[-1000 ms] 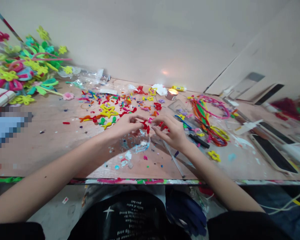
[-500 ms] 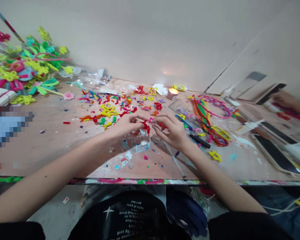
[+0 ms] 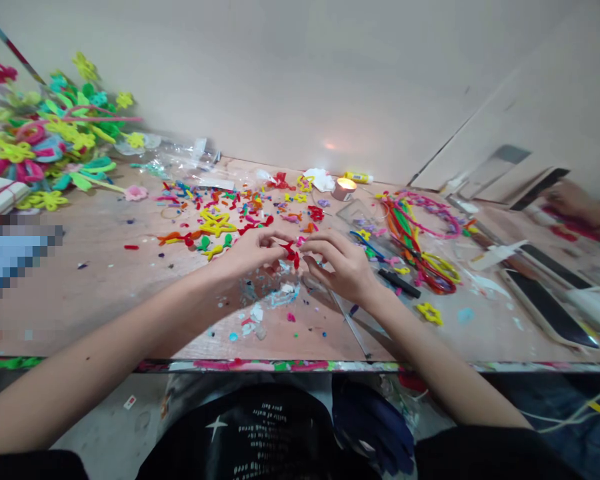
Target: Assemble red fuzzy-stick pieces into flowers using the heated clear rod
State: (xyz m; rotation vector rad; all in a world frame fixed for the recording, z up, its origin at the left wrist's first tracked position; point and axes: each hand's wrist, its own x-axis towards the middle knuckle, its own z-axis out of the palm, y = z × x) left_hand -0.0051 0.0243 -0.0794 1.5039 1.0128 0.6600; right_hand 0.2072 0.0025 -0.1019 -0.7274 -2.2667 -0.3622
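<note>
We see a small, bright red piece [image 3: 292, 255] held over the table [image 3: 105, 280], roughly midway between its left and right ends and well back from the front edge. Short, narrow parts branch from it: one tip points left and slightly up, another points down toward the front edge. Its left side is partly covered where it is gripped, so we cannot make out its whole outline. Just beyond its upper right shows a tiny pink bit [image 3: 301, 241] — toward the table's back edge from the red — and we cannot tell whether the two touch.
</note>
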